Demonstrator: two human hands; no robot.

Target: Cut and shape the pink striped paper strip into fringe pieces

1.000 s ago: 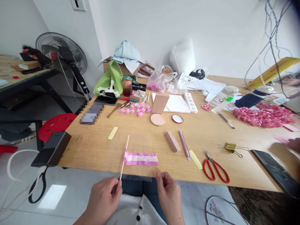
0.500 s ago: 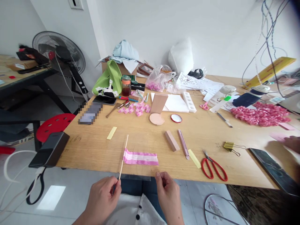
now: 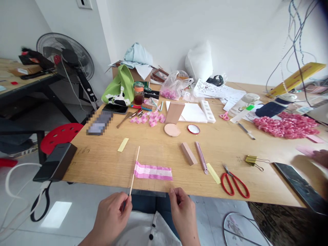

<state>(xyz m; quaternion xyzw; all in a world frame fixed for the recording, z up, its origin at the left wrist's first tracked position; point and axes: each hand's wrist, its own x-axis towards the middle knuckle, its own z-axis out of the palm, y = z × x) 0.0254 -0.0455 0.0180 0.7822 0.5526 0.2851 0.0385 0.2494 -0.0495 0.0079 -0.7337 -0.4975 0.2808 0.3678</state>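
My left hand (image 3: 111, 217) is shut on the lower end of a thin wooden stick (image 3: 134, 171), which rises tilted over the table's front edge. A pink-and-white striped strip (image 3: 153, 173) lies against the stick's right side. Under and around it lies a clear plastic sheet (image 3: 148, 153), hard to see against the wood. My right hand (image 3: 182, 212) pinches what looks like the sheet's near edge, just off the table edge. A small dark tip shows below my left fingers; I cannot tell what it is.
The wooden table (image 3: 102, 160) holds red scissors (image 3: 234, 184), a binder clip (image 3: 252, 160), a pale wooden block (image 3: 189, 153) and a heap of pink pieces (image 3: 287, 125). At the right, another person's hand (image 3: 320, 158) is near pink paper, beside a dark tablet (image 3: 298, 186).
The whole view has shifted slightly. My hands, the stick and the striped strip keep the same hold and the same places relative to each other.
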